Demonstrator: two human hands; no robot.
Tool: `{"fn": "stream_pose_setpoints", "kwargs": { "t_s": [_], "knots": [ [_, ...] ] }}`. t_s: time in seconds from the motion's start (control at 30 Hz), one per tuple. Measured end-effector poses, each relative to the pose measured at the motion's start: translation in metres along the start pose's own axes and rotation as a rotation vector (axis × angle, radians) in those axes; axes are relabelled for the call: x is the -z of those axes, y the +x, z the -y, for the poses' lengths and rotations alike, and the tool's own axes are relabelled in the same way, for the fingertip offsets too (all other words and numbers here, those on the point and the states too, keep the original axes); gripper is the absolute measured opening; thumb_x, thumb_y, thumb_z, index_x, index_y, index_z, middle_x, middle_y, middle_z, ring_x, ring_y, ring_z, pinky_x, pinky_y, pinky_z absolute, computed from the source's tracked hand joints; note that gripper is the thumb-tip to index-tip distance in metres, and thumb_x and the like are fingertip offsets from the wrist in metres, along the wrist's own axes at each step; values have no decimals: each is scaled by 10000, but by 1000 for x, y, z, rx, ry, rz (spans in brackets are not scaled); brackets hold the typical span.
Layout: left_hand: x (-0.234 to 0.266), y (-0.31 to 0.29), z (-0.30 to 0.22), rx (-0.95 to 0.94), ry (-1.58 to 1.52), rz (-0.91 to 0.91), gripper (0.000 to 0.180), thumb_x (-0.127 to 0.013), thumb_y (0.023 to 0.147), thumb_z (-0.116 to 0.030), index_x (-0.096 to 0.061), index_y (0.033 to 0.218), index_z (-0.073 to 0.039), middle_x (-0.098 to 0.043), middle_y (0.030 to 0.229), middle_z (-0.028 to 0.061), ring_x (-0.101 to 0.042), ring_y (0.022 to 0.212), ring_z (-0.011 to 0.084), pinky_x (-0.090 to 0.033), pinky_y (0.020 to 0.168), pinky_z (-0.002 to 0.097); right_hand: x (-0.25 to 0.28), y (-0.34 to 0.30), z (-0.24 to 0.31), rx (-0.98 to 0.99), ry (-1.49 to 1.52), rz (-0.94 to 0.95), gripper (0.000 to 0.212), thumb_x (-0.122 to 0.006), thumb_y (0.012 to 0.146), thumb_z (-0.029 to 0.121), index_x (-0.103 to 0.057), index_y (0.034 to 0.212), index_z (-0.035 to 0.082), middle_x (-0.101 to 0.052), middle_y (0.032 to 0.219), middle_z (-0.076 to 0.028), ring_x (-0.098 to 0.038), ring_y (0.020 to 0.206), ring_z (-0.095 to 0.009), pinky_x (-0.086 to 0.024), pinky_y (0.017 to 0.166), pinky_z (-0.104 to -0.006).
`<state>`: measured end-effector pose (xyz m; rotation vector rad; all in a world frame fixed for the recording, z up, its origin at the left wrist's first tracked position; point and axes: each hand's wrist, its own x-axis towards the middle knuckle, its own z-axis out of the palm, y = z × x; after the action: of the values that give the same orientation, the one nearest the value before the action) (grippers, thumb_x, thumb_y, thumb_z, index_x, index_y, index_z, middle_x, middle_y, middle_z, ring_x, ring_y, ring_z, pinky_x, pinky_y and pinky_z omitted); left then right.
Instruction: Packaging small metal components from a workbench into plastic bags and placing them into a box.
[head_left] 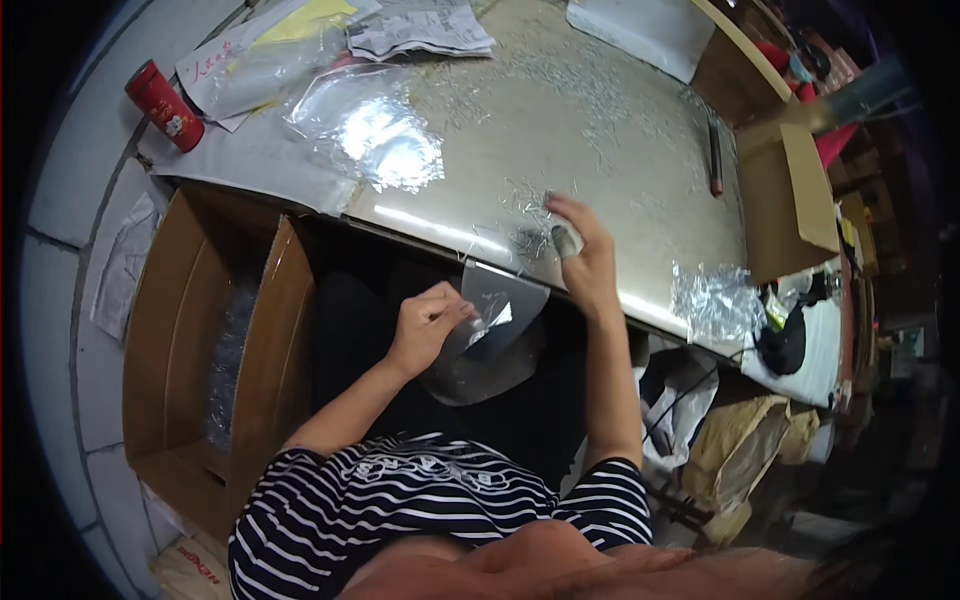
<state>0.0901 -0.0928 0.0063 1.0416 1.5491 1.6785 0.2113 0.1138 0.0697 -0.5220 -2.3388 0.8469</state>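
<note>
My left hand is closed in a pinch below the table's front edge. At its fingertips is a small shiny clear plastic bag, in front of a translucent plastic sheet that hangs from the edge. My right hand reaches over the edge, its fingers curved and apart, with a pale wrap on the thumb. Beside its fingers lies a small heap of thin, shiny pin-like pieces. Whether the right fingers touch any piece cannot be made out.
More pin-like pieces are scattered across the table. Clear plastic bags lie at left, near a red can. A dark stick and cardboard box stand right. An open carton holds clear plastic below left.
</note>
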Motion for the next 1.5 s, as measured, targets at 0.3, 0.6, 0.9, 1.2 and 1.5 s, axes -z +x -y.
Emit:
{"fn": "stream_pose_setpoints", "kwargs": {
  "t_s": [0.3, 0.6, 0.9, 1.2, 1.5],
  "knots": [
    [-16, -16, 12, 238, -164, 184, 76, -642, 886, -55, -697, 911, -9, -622, 738, -9, -516, 575, 33, -400, 505, 171, -62, -135, 47, -548, 688, -64, 310, -727, 833, 91, -634, 1119, 18, -641, 802, 22, -571, 720, -34, -460, 645, -177],
    [23, -42, 69, 374, 251, 690, 106, -735, 749, -62, -652, 776, -1, -643, 669, 34, -569, 593, 79, -454, 565, 240, -102, -214, -5, -782, 708, 430, 44, -655, 843, -1, -681, 870, -23, -632, 684, -27, -584, 598, -92, -475, 552, -236],
    [-2, -34, 84, 240, 262, 207, 272, -759, 753, -98, -622, 942, 41, -660, 735, 98, -621, 690, 121, -491, 630, 272, -30, -130, 8, -438, 67, -117, 133, -693, 829, 108, -686, 920, 12, -684, 808, -133, -668, 713, -203, -504, 656, -317],
    [-17, -35, 100, 616, -496, 164, 359, -626, 922, -301, -652, 1039, 38, -689, 898, 83, -634, 745, 117, -502, 704, 247, -54, -26, -28, -70, -545, 94, 452, -555, 907, 178, -480, 1333, 44, -388, 1437, -233, -332, 1365, -371, -298, 1114, -415],
    [19, -47, 177, 760, -1211, 616, 855, -260, 901, -719, -643, 985, 40, -686, 974, 160, -678, 913, 254, -538, 852, 389, -36, -109, 55, -123, -79, -95, 361, -542, 805, -118, -614, 1141, -10, -596, 1234, -170, -535, 1217, -306, -423, 1008, -347]
  ]
}}
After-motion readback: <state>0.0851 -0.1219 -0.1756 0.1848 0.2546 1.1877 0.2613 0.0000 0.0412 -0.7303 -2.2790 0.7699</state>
